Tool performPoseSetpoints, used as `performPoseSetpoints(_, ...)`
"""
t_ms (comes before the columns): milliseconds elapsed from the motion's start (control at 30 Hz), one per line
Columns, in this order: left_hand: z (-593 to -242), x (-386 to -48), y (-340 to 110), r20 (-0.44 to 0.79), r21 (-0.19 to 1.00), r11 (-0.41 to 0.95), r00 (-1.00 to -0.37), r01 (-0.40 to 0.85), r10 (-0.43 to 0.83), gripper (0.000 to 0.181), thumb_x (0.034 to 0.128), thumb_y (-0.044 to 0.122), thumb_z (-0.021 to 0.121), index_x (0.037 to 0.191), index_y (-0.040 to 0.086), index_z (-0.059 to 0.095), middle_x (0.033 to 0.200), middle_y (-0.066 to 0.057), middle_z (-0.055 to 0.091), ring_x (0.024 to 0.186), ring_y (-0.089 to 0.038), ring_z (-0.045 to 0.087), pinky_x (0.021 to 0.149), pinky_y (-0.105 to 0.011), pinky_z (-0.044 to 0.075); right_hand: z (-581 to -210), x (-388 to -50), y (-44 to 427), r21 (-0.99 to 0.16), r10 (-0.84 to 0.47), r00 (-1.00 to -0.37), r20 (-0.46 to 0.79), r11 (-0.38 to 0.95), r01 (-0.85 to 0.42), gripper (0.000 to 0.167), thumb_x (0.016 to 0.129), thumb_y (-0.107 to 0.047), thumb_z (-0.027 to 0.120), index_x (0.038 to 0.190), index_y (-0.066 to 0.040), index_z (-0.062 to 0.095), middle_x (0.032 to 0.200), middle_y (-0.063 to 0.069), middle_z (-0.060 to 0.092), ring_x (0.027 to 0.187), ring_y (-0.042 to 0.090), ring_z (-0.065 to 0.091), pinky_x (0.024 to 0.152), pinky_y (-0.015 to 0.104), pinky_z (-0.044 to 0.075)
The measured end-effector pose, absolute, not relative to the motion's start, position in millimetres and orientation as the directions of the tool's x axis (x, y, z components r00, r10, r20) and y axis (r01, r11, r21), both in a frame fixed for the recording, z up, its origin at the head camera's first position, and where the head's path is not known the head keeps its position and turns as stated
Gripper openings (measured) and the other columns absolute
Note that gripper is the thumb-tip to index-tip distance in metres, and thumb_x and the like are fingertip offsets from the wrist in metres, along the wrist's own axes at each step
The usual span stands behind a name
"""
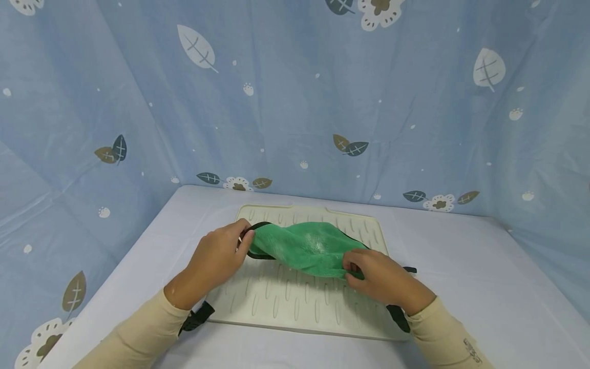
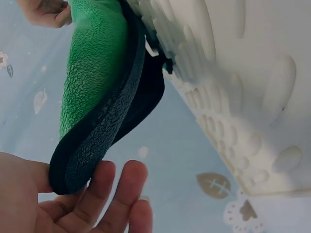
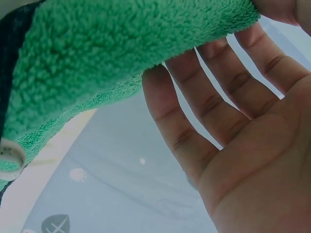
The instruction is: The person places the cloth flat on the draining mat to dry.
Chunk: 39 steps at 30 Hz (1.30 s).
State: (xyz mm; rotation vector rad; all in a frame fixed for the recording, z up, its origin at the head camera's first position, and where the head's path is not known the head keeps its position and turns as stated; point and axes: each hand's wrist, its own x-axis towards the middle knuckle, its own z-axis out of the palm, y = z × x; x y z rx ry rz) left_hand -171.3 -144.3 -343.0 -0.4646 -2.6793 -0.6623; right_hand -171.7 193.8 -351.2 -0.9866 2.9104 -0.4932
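Cloth [image 1: 309, 248] held over ridged mat [image 1: 286, 307], pinched between thumb and fingers by left hand [image 1: 217, 253] at nine o'clock and right hand [image 1: 381, 277] at four, apparently mid-spreading, probably needing even outward tension next.

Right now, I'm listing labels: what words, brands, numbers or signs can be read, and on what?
Right sleeve: dark, letter-like marking, too small and blurred to read.
Pale curved thing, right wrist view: tiny specks, possibly print, too blurred.
Green cloth and ridged mat: no text visible.
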Motion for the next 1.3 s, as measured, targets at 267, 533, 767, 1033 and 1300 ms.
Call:
performPoseSetpoints(267,-343.8,-174.1,-145.5,0.478,0.403,0.811,-0.853,0.423,0.208,0.012,0.0993,0.016,0.062,0.105,0.010,0.070,0.074,0.002,0.066,0.056,-0.005,0.047,0.051,-0.024,0.039,-352.0,-172.0,194.1,-0.308,-0.596,-0.800,0.075,0.749,-0.587,0.014,0.092,-0.012,0.067,0.087,-0.022,0.059,0.079,-0.012,0.052,0.072,0.003,0.047,0.064,0.023,0.043)
performPoseSetpoints(533,-342.3,-174.5,-147.9,0.516,0.427,0.789,-0.836,0.442,0.189,0.018,0.0984,0.011,0.062,0.115,0.008,0.069,0.069,0.002,0.062,0.051,-0.005,0.042,0.048,-0.022,0.037,-353.2,-172.8,193.8,-0.318,-0.594,-0.803,0.058,0.751,-0.578,0.014,0.090,-0.011,0.070,0.088,-0.021,0.060,0.081,-0.013,0.054,0.073,0.003,0.049,0.066,0.024,0.044)
performPoseSetpoints(767,-342.9,-176.7,-151.3,0.493,0.446,0.788,-0.851,0.424,0.179,0.023,0.1007,0.013,0.059,0.123,0.011,0.063,0.068,0.005,0.058,0.049,-0.005,0.042,0.048,-0.024,0.037,-355.3,-174.0,193.9,-0.320,-0.588,-0.808,0.045,0.757,-0.569,0.014,0.089,-0.012,0.072,0.089,-0.020,0.061,0.082,-0.013,0.055,0.075,0.003,0.050,0.067,0.024,0.046)
performPoseSetpoints(1033,-340.0,-176.6,-152.0,0.464,0.468,0.785,-0.869,0.406,0.173,0.019,0.1011,0.013,0.058,0.119,0.012,0.064,0.067,0.005,0.058,0.049,-0.005,0.042,0.048,-0.024,0.036,-356.9,-174.5,194.4,-0.315,-0.592,-0.805,0.044,0.756,-0.573,0.014,0.089,-0.012,0.073,0.090,-0.020,0.061,0.083,-0.013,0.057,0.076,0.001,0.051,0.068,0.024,0.048)
performPoseSetpoints(1300,-342.0,-178.2,-153.0,0.430,0.460,0.807,-0.888,0.371,0.163,0.018,0.1005,0.014,0.058,0.115,0.013,0.068,0.064,0.006,0.055,0.048,-0.007,0.041,0.047,-0.025,0.035,-357.2,-174.5,195.1,-0.301,-0.599,-0.800,0.041,0.756,-0.581,0.018,0.086,-0.011,0.076,0.089,-0.020,0.061,0.082,-0.013,0.057,0.076,0.001,0.051,0.067,0.024,0.047)
